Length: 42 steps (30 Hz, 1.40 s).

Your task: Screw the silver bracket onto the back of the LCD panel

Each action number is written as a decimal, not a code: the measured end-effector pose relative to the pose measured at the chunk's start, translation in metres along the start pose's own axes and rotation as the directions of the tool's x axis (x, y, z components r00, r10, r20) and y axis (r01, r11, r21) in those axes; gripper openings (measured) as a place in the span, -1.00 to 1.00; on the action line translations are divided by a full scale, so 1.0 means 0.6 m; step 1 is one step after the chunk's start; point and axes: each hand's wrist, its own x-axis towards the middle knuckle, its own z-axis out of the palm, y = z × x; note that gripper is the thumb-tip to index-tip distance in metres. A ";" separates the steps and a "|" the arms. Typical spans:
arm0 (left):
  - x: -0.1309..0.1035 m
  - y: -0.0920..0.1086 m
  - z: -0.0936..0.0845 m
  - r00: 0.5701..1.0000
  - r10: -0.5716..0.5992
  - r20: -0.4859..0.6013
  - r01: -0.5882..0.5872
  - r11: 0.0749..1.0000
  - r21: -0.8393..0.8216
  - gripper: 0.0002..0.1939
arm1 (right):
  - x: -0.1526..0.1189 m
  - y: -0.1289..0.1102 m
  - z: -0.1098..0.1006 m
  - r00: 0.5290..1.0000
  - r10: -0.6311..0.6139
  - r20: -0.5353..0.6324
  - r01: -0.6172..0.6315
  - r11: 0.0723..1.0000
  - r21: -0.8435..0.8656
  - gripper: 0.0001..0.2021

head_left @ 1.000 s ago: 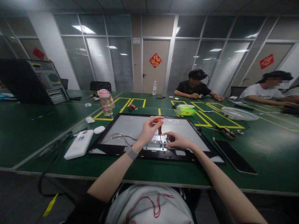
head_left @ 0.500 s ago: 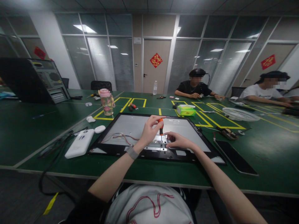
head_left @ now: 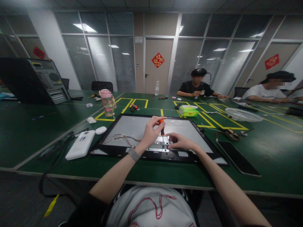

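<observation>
My left hand (head_left: pixel 152 130) is closed on an orange and black screwdriver (head_left: pixel 162 130), held upright with its shaft pointing down at a metal bracket (head_left: pixel 157 146). The bracket lies along the near edge of a flat display panel (head_left: pixel 132 124) with a black frame, which rests back side up on the table. My right hand (head_left: pixel 181 142) is at the bracket's right end, thumb and fingers curled around it beside the screwdriver shaft. Its fingertips are partly hidden. A thin bundle of wires (head_left: pixel 125 137) runs across the panel left of my left hand.
Left of the panel are a white power bank (head_left: pixel 80 145), a white oval case (head_left: pixel 101 130) and a pink-lided bottle (head_left: pixel 107 102). A black phone-like slab (head_left: pixel 238 157) lies right. Beyond sit a green tissue pack (head_left: pixel 188 111), a white fan grille (head_left: pixel 243 114) and a computer case (head_left: pixel 35 82). Two people sit far right.
The screwdriver and both hands stay almost in place at the bracket, with only a slight shift of the view. Across the table, a person in black has raised a small object.
</observation>
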 end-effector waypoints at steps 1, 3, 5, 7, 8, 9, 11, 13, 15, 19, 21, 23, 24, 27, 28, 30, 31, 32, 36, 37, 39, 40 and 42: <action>0.000 -0.001 0.000 1.000 0.014 -0.019 -0.013 1.000 0.017 -0.80 | 0.000 -0.001 0.000 1.000 0.001 0.001 -0.001 1.000 0.000 -0.30; -0.001 -0.002 0.000 1.000 0.026 -0.017 -0.026 1.000 0.011 -0.81 | 0.000 -0.002 0.000 1.000 0.000 0.003 0.000 1.000 0.001 -0.31; 0.000 -0.001 -0.001 1.000 0.015 0.025 -0.014 0.999 -0.032 -0.77 | 0.000 -0.003 -0.001 1.000 -0.004 0.008 0.004 1.000 0.001 -0.31; 0.000 0.000 -0.002 0.998 -0.001 0.061 0.005 0.998 -0.057 -0.71 | -0.001 -0.003 -0.001 1.000 -0.005 0.011 0.005 1.000 0.004 -0.30; 0.000 0.000 -0.002 0.998 0.000 0.059 0.002 0.999 -0.049 -0.71 | -0.001 -0.003 -0.001 1.000 -0.005 0.012 0.005 1.000 0.007 -0.30; 0.000 0.001 -0.001 0.999 0.009 0.042 -0.008 1.000 -0.028 -0.73 | -0.001 -0.003 -0.001 1.000 -0.004 0.013 0.003 1.000 0.010 -0.29; 0.000 0.002 0.000 0.999 0.040 -0.018 -0.040 0.998 0.040 -0.80 | 0.000 -0.002 -0.001 1.000 -0.002 0.011 0.002 1.000 0.013 -0.29; -0.001 0.003 0.001 0.995 0.076 -0.062 -0.070 0.993 0.097 -0.85 | 0.000 0.000 0.000 1.000 -0.003 0.010 0.003 1.000 0.013 -0.29; -0.001 0.003 0.001 0.994 0.097 -0.054 -0.090 0.988 0.123 -0.87 | 0.001 0.002 0.001 1.000 0.000 0.009 -0.001 1.000 0.016 -0.27; -0.001 -0.001 0.002 0.995 0.104 -0.006 -0.103 0.988 0.111 -0.82 | 0.002 0.007 0.002 1.000 0.013 0.009 -0.013 1.000 0.025 -0.27; -0.001 -0.004 0.002 0.998 0.065 0.014 -0.066 0.996 0.055 -0.76 | 0.003 0.007 0.002 1.000 0.011 0.008 -0.011 1.000 0.027 -0.27; -0.001 -0.006 0.002 0.999 0.011 0.050 -0.009 0.999 -0.034 -0.72 | 0.002 0.006 0.001 1.000 0.009 0.006 -0.009 1.000 0.029 -0.27; -0.001 -0.007 0.002 0.998 -0.007 0.067 0.012 0.998 -0.067 -0.71 | 0.002 0.005 0.001 1.000 0.009 0.007 -0.009 1.000 0.030 -0.27; -0.001 -0.007 0.003 0.999 0.007 0.036 -0.005 0.999 -0.044 -0.78 | 0.000 0.000 0.000 1.000 0.014 0.013 -0.015 0.999 0.029 -0.28; -0.001 -0.007 0.003 1.000 0.024 0.002 -0.024 1.000 -0.011 -0.82 | -0.001 -0.002 -0.001 1.000 0.019 0.014 -0.019 0.999 0.027 -0.28; -0.001 -0.006 0.003 0.997 0.048 -0.055 -0.046 0.998 0.051 -0.87 | -0.002 -0.005 -0.001 1.000 0.026 0.017 -0.026 0.999 0.025 -0.29; -0.001 -0.005 0.002 0.997 0.050 -0.065 -0.046 0.997 0.065 -0.87 | -0.002 -0.007 -0.002 0.999 0.028 0.019 -0.029 0.999 0.025 -0.29; -0.002 -0.004 0.002 0.997 0.046 -0.060 -0.042 0.997 0.069 -0.84 | -0.002 -0.007 -0.002 0.999 0.031 0.020 -0.031 0.999 0.025 -0.28; -0.003 -0.003 0.002 0.999 0.042 -0.019 -0.042 0.999 0.026 -0.72 | -0.002 -0.006 -0.001 0.999 0.031 0.019 -0.031 0.999 0.023 -0.28; -0.003 -0.003 0.002 0.998 0.050 -0.026 -0.049 0.998 0.027 -0.74 | -0.001 -0.005 -0.001 0.999 0.030 0.018 -0.030 0.999 0.021 -0.28; -0.003 -0.004 0.003 0.996 0.065 -0.054 -0.063 0.997 0.043 -0.80 | -0.001 -0.003 0.000 1.000 0.026 0.015 -0.026 0.999 0.019 -0.28; -0.003 -0.004 0.004 0.995 0.068 -0.069 -0.065 0.996 0.054 -0.83 | 0.000 -0.002 0.000 1.000 0.024 0.014 -0.025 1.000 0.019 -0.28; -0.003 -0.004 0.005 0.994 0.063 -0.090 -0.057 0.996 0.069 -0.84 | 0.000 -0.001 0.000 1.000 0.022 0.013 -0.022 1.000 0.022 -0.28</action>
